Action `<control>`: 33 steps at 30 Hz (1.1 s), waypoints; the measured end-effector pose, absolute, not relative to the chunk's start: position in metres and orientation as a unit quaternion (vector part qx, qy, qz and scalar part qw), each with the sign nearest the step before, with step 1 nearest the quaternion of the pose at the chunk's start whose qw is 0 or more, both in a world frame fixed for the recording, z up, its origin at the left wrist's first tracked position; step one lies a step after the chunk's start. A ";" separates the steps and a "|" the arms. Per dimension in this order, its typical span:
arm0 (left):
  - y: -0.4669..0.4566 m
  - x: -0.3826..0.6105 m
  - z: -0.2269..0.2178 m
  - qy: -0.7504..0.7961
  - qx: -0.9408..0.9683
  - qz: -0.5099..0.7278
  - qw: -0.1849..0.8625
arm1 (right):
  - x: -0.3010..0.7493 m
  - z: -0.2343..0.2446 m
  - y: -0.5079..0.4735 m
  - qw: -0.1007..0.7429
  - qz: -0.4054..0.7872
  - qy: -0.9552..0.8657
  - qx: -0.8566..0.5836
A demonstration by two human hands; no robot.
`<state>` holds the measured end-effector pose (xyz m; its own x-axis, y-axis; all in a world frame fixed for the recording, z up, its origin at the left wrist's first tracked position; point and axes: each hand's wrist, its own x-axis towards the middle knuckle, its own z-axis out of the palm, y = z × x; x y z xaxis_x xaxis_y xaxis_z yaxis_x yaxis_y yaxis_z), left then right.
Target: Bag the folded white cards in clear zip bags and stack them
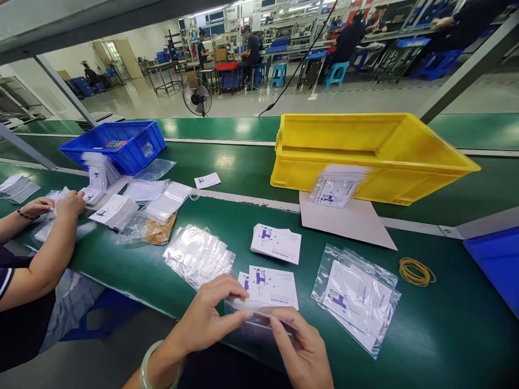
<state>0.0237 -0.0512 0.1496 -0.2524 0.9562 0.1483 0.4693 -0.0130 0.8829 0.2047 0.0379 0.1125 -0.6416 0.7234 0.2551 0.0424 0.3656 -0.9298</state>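
Clear, flat plastic bag (259,314) is sitting between both hands above the near edge of the glossy green work surface (454,335); contents too blurred to tell. Left hand (213,310) is pinching its left end, thumb against fingers; right hand (302,343) is gripping its right end. Just beyond, white rectangular printed cards (276,243) are lying in two piles. Loose clear bags (198,256) are fanning out left; bagged white cards (359,297) are lying right, near tan rubber bands (410,278).
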 end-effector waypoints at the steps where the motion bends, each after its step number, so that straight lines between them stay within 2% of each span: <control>1: -0.050 0.023 0.152 0.637 0.560 0.444 0.288 | 0.205 0.113 0.039 0.333 0.508 -0.756 -0.243; 8: -0.049 0.028 0.158 0.601 0.612 0.424 0.291 | 0.212 0.115 0.047 0.300 0.497 -0.797 -0.168; 19: -0.043 0.043 0.150 0.603 0.617 0.374 0.340 | 0.215 0.121 0.049 0.211 0.489 -0.825 -0.189; 24: -0.033 0.050 0.145 0.584 0.595 0.402 0.380 | 0.234 0.123 0.056 0.232 0.497 -0.807 -0.216; 28: -0.014 0.048 0.130 0.605 0.596 0.404 0.341 | 0.269 0.126 0.087 0.289 0.553 -0.711 -0.324; 30: -0.001 0.048 0.114 0.635 0.617 0.350 0.307 | 0.289 0.125 0.114 0.310 0.556 -0.652 -0.413; 33: 0.020 0.052 0.085 0.655 0.671 0.238 0.253 | 0.309 0.118 0.152 0.291 0.520 -0.629 -0.499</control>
<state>0.0522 0.0202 0.0851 0.0298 0.9995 -0.0118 0.7584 -0.0150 0.6516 0.3095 0.1523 0.1181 -0.3333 0.9302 -0.1535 0.3251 -0.0394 -0.9449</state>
